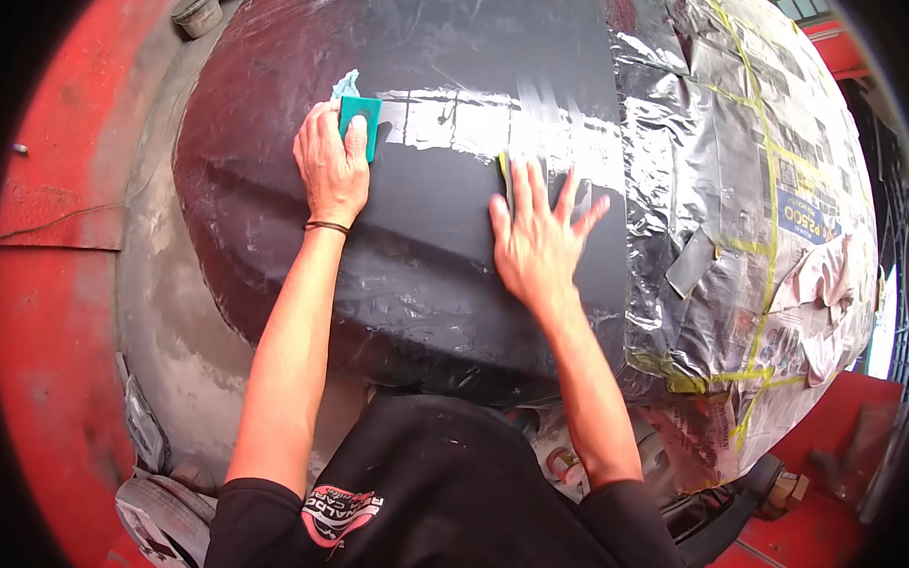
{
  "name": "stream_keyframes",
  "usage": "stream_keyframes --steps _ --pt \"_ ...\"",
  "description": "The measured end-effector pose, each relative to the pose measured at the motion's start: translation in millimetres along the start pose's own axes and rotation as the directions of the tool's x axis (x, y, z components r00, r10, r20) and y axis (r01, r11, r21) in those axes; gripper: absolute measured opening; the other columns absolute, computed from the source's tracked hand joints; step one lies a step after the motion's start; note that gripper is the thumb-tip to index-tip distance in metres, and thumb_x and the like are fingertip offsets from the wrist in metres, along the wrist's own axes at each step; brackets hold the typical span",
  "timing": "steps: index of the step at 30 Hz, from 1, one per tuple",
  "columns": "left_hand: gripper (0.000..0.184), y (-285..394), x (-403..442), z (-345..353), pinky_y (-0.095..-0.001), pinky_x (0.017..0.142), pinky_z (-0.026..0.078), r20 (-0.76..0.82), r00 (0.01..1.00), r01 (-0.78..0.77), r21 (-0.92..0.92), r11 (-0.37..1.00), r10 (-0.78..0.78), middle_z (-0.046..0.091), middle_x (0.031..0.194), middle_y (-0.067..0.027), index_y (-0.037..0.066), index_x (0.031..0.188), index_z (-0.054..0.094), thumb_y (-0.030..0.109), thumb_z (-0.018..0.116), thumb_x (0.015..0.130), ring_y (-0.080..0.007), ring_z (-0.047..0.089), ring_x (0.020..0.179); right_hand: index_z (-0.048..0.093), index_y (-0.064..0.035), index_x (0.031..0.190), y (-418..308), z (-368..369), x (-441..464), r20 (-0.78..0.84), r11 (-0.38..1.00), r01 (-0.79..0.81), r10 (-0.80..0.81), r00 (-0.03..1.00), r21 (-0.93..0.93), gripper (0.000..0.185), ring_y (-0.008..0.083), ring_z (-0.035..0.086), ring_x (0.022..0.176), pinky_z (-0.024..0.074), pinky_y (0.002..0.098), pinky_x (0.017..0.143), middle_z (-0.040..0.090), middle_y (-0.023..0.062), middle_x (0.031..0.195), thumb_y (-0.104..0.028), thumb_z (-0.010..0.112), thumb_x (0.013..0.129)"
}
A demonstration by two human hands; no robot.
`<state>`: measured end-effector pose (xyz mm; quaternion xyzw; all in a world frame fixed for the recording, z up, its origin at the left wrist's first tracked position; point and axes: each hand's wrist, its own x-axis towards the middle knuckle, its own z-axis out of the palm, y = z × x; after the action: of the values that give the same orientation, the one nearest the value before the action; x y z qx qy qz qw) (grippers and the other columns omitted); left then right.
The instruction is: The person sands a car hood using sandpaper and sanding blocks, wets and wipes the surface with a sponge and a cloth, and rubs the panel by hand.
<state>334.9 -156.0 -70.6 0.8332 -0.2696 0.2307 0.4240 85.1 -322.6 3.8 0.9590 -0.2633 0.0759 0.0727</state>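
Note:
My left hand [332, 158] is closed around a flat green rectangular pad [366, 112], its thumb across the pad's face. A light blue crumpled cloth [345, 84] sticks out just beyond those fingers; how it is held is hidden. Both hands are over a dark grey car body panel [431, 195], which has a glossy, wet-looking band across it. To the right, my right hand [540, 236] lies flat with fingers spread on the panel. A thin piece with a yellow edge [503, 164] shows by its index finger, mostly covered by the hand.
Newspaper masking [801, 182], shiny plastic film [660, 147] and yellow tape cover the panel's right side. A small grey sheet [690, 263] and a whitish rag [820, 276] rest there. A bucket [198, 13] stands upper left. A wheel [163, 525] is at lower left.

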Motion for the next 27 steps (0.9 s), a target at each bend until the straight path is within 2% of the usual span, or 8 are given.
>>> stream_keyframes --steps 5,7,9,13,15,18,23,27 --pt "0.048 2 -1 1 -0.0525 0.122 0.042 0.001 1.0 0.014 0.018 1.0 -0.014 0.067 0.147 -0.019 0.002 0.142 0.064 0.043 0.058 0.117 -0.0393 0.06 0.141 0.044 -0.0193 0.176 15 1 -12 0.001 0.996 0.066 -0.066 0.998 0.065 0.071 0.0534 0.01 0.173 -0.0111 0.087 0.126 0.04 0.0032 0.183 -0.06 0.042 0.118" --pt "0.045 2 0 0 -0.0545 0.123 0.04 0.008 1.0 0.022 -0.011 1.0 -0.022 0.067 0.145 -0.0185 0.004 0.141 0.064 0.041 0.06 0.115 -0.0395 0.059 0.143 0.042 -0.0173 0.176 17 4 40 0.048 0.997 0.024 -0.027 0.998 0.072 0.071 0.0541 0.016 0.172 -0.0002 0.0885 0.127 0.043 0.0069 0.181 -0.059 0.039 0.119" --pt "0.044 3 0 0 -0.0556 0.123 0.039 0.007 1.0 0.026 -0.027 0.999 -0.025 0.067 0.143 -0.0182 0.005 0.141 0.064 0.04 0.062 0.114 -0.0395 0.058 0.145 0.039 -0.0167 0.177 19 19 75 -0.031 0.998 0.061 -0.06 0.998 0.026 0.072 0.0543 0.016 0.171 0.004 0.0883 0.127 0.042 0.0068 0.182 -0.058 0.039 0.119" --pt "0.045 3 0 -2 -0.0557 0.123 0.039 -0.005 1.0 0.023 -0.03 0.999 -0.023 0.067 0.143 -0.0178 0.005 0.143 0.063 0.039 0.063 0.114 -0.039 0.058 0.145 0.035 -0.0177 0.179 23 5 41 0.069 0.995 0.069 -0.073 0.995 0.067 0.07 0.0544 0.012 0.172 -0.0014 0.0874 0.127 0.036 0.005 0.185 -0.055 0.037 0.12" --pt "0.044 3 -1 0 -0.0557 0.123 0.039 -0.013 1.0 0.02 -0.023 1.0 -0.02 0.067 0.143 -0.0178 0.005 0.143 0.063 0.039 0.063 0.114 -0.0389 0.058 0.145 0.035 -0.0185 0.18 27 -1 -3 0.059 0.993 0.113 -0.115 0.992 0.042 0.067 0.0547 0.012 0.172 -0.0117 0.0862 0.126 0.038 0.0053 0.185 -0.048 0.038 0.12" --pt "0.047 5 -1 -1 -0.0528 0.121 0.042 -0.019 1.0 0.008 0.013 1.0 -0.008 0.067 0.147 -0.0193 0.003 0.144 0.064 0.041 0.061 0.116 -0.0401 0.06 0.142 0.036 -0.0179 0.179 30 -1 -10 0.069 0.993 0.105 -0.109 0.992 0.049 0.065 0.0549 0.013 0.172 -0.0082 0.0875 0.126 0.038 0.0061 0.184 -0.045 0.039 0.12" --pt "0.046 6 -1 -3 -0.0531 0.122 0.043 -0.001 1.0 0.026 0.006 1.0 -0.026 0.067 0.147 -0.0198 0.003 0.144 0.064 0.039 0.061 0.116 -0.0401 0.06 0.142 0.027 -0.0215 0.182 31 22 81 0.054 0.997 0.077 -0.076 0.996 -0.006 0.065 0.0526 0.012 0.173 0.0003 0.0849 0.129 0.03 0.0054 0.188 -0.046 0.031 0.122" --pt "0.046 3 -2 -1 -0.0531 0.122 0.043 -0.017 1.0 0.011 0.01 1.0 -0.011 0.068 0.147 -0.0197 0.002 0.143 0.064 0.039 0.061 0.116 -0.0402 0.06 0.142 0.034 -0.0212 0.18 27 -4 32 0.107 0.991 0.107 -0.115 0.988 0.079 0.065 0.0513 0.009 0.174 -0.0043 0.0853 0.129 0.034 0.0046 0.186 -0.043 0.04 0.119"
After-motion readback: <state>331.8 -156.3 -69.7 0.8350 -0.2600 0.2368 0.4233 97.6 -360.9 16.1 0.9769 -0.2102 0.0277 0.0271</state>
